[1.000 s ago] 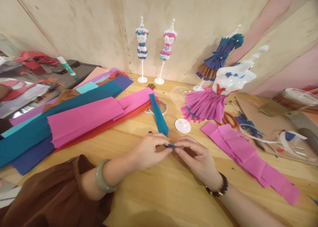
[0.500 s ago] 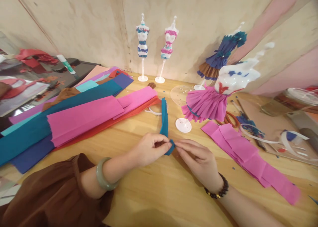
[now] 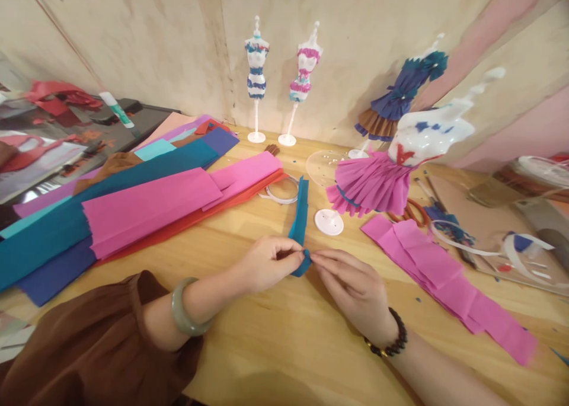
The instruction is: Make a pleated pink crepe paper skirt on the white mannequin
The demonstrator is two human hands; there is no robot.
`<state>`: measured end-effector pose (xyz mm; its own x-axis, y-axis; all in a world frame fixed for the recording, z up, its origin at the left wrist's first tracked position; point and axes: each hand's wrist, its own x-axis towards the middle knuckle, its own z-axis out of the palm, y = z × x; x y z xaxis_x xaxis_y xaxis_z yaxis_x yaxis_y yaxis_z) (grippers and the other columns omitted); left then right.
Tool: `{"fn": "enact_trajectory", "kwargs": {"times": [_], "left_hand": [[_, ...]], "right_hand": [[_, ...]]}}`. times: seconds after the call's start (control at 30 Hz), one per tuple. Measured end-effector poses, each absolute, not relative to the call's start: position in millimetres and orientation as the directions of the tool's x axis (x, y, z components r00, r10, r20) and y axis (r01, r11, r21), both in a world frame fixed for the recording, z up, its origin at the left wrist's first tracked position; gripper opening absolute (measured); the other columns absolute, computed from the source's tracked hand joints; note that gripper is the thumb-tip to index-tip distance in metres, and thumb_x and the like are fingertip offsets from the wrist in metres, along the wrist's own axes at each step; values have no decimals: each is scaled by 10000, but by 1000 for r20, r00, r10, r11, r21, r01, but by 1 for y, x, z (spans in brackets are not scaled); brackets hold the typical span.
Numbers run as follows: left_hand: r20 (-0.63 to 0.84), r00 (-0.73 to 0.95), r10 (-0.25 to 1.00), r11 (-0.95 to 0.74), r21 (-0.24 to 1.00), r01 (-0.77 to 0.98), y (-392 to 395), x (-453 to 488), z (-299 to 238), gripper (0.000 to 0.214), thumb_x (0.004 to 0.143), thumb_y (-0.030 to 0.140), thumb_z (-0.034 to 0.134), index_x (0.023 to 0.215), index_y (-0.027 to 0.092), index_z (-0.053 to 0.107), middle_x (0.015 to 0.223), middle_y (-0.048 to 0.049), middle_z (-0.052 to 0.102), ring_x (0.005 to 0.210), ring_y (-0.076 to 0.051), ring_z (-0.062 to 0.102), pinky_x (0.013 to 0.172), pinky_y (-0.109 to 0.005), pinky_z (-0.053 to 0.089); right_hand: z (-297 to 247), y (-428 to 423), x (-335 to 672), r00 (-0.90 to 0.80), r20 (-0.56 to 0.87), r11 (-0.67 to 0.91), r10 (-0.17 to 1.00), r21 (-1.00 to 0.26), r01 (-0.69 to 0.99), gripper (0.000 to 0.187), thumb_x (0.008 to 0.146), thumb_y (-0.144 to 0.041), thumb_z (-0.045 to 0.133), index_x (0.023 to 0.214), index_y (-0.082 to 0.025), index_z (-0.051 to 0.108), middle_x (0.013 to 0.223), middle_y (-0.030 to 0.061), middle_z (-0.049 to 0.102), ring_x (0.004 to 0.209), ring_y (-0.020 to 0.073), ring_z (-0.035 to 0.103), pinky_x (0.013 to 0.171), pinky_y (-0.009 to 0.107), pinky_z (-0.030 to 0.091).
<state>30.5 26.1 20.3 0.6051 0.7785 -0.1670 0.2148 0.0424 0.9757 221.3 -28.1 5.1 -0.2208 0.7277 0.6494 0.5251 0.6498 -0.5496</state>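
Observation:
Both hands meet over the wooden table (image 3: 284, 347), pinching the near end of a teal crepe paper strip (image 3: 299, 216). My left hand (image 3: 265, 267) closes thumb and fingers on the strip's folded end. My right hand (image 3: 351, 287) pinches the same end from the right. The strip rises away from me toward a white tape ring (image 3: 281, 193). Just beyond stands a white doll mannequin (image 3: 422, 138) in a pleated pink paper skirt (image 3: 371, 185) on a round base (image 3: 328, 221).
Long crepe sheets, pink (image 3: 151, 207), teal (image 3: 48, 237), blue and red, lie at the left. A pleated pink strip (image 3: 448, 278) lies at the right, with scissors (image 3: 411, 207) behind it. Three more dressed mannequins (image 3: 256, 68) stand by the wall. A glue stick (image 3: 116, 109) rests far left.
The strip's far end has swung right and lifted more upright. Both hands kept pinching its near end, which now shows a small fold; the view shifted slightly.

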Motion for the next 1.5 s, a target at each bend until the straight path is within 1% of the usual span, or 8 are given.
{"fn": "enact_trajectory", "kwargs": {"times": [0.17, 0.43, 0.5, 0.6, 0.7, 0.8, 1.03, 1.5], "left_hand": [[-150, 609, 779, 14, 975, 221, 25, 30, 18, 246, 842, 328, 534, 699, 143, 609, 596, 45, 432, 557, -89, 394, 524, -215, 310], [-170, 612, 772, 67, 980, 188, 25, 32, 24, 263, 810, 385, 603, 755, 134, 657, 652, 3, 571, 617, -116, 500, 570, -229, 393], [-164, 600, 783, 59, 980, 191, 25, 32, 24, 263, 816, 373, 593, 732, 130, 652, 639, 8, 558, 604, -108, 486, 571, -228, 385], [-114, 573, 811, -7, 979, 204, 25, 30, 24, 300, 848, 365, 555, 687, 130, 650, 612, 13, 538, 589, -104, 469, 547, -224, 363], [-32, 577, 816, -104, 974, 202, 24, 28, 23, 324, 879, 361, 545, 708, 128, 690, 614, 6, 575, 588, -114, 501, 534, -225, 374], [140, 585, 799, -289, 942, 168, 24, 27, 23, 291, 902, 312, 554, 781, 131, 748, 676, -22, 666, 639, -134, 577, 589, -236, 437], [475, 565, 675, -626, 774, 97, 23, 28, 18, 238, 927, 222, 568, 1018, 128, 768, 712, -48, 696, 619, -115, 615, 600, -222, 471], [537, 577, 615, -712, 693, 114, 23, 26, 14, 258, 931, 203, 560, 1123, 171, 730, 823, -56, 710, 656, -107, 628, 618, -218, 501]], "right_hand": [[3, -29, 224, -314, 701, 694, 640, -352, 628, 316, 886, -47, 579, 1121, -211, 712, 939, 102, 759, 833, 204, 727, 695, 326, 599], [8, -31, 225, -450, 691, 704, 566, -122, 699, 230, 862, -12, 594, 1032, -120, 706, 916, 156, 757, 776, 234, 695, 656, 368, 558], [8, -32, 224, -436, 687, 710, 581, -167, 684, 246, 864, -24, 599, 1059, -137, 700, 938, 148, 755, 792, 234, 694, 673, 369, 556], [7, -33, 221, -266, 654, 642, 709, -442, 626, 255, 888, -72, 590, 1098, -181, 684, 979, 117, 750, 864, 216, 706, 743, 344, 574], [9, -33, 219, -109, 520, 500, 847, -712, 493, 190, 915, -152, 586, 1066, -211, 686, 953, 70, 756, 859, 179, 721, 759, 280, 584], [10, -32, 219, -117, 401, 413, 909, -820, 396, 150, 929, -218, 582, 1011, -220, 708, 927, 48, 759, 828, 165, 721, 742, 254, 580], [10, -34, 217, -110, 410, 419, 905, -822, 386, 71, 879, -218, 649, 902, -210, 716, 863, 50, 756, 772, 167, 704, 696, 254, 573], [10, -32, 217, -93, 534, 524, 840, -755, 395, 97, 876, -133, 624, 890, -215, 676, 832, 52, 716, 755, 176, 688, 682, 302, 576]]}}
